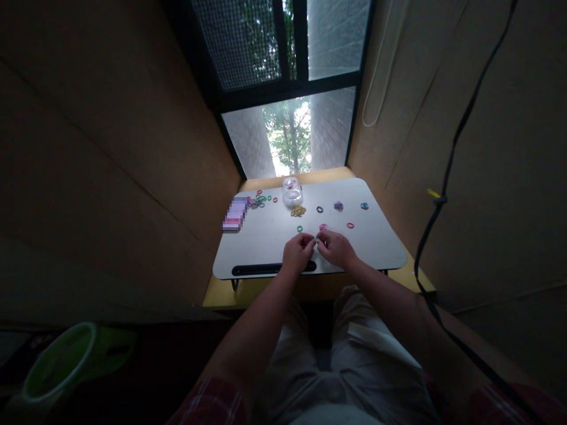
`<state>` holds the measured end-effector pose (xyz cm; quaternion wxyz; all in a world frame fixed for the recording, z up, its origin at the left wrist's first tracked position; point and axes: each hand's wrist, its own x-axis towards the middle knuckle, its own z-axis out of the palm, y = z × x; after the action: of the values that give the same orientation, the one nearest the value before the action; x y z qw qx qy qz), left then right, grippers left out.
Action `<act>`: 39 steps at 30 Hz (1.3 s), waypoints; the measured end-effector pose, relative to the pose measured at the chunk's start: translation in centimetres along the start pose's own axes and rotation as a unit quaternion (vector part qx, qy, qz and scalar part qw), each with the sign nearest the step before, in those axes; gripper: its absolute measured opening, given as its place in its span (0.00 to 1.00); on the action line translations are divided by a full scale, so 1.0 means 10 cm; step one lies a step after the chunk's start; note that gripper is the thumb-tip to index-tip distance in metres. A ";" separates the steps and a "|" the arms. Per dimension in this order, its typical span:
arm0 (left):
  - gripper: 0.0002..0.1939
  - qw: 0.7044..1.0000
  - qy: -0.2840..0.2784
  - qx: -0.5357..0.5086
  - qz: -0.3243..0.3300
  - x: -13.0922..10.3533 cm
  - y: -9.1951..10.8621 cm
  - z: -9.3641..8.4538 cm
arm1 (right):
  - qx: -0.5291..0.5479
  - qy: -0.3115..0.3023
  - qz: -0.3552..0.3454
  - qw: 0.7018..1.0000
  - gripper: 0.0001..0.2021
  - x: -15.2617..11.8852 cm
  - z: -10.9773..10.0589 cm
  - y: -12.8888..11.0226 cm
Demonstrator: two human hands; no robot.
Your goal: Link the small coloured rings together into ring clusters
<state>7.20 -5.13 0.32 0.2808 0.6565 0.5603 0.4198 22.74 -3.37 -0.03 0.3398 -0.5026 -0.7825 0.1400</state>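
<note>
Over the front middle of a white tabletop (266, 242), my left hand (299, 251) and my right hand (334, 248) meet at the fingertips. Both pinch a small green ring (316, 239) between them. Just beyond my right hand lies a pink ring (323, 226), and a green ring (300, 228) sits beyond my left hand. A red ring (350, 225) is farther right. Behind these are a yellow cluster of rings (298, 211), a dark ring (319, 209), a purple cluster (338, 205) and a blue cluster (364, 206).
A clear plastic container (292, 192) stands at the back. Several coloured rings (257, 202) lie at the back left beside a blurred phone-like object (235, 213). A dark slot (257, 270) runs along the front edge. A black cord (448, 159) hangs at right; a green basket (62, 360) is lower left.
</note>
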 end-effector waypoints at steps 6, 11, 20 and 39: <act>0.08 1.000 0.009 0.013 -0.009 -0.01 0.02 0.00 | 0.008 0.005 -0.004 1.000 0.07 0.00 0.01 0.02; 0.08 1.000 0.017 0.004 -0.015 -0.01 0.01 0.00 | -0.007 -0.004 -0.003 1.000 0.07 -0.01 0.01 0.01; 0.09 1.000 0.011 0.023 -0.002 0.00 -0.06 0.01 | -0.034 -0.012 0.005 0.999 0.07 0.01 0.01 0.00; 0.10 1.000 0.019 0.010 -0.019 0.02 -0.07 0.03 | -0.038 -0.010 -0.001 0.999 0.06 0.01 0.01 -0.01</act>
<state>7.08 -4.76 -0.35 0.2720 0.6401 0.5822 0.4211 22.61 -3.35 0.02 0.3128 -0.5128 -0.7912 0.1144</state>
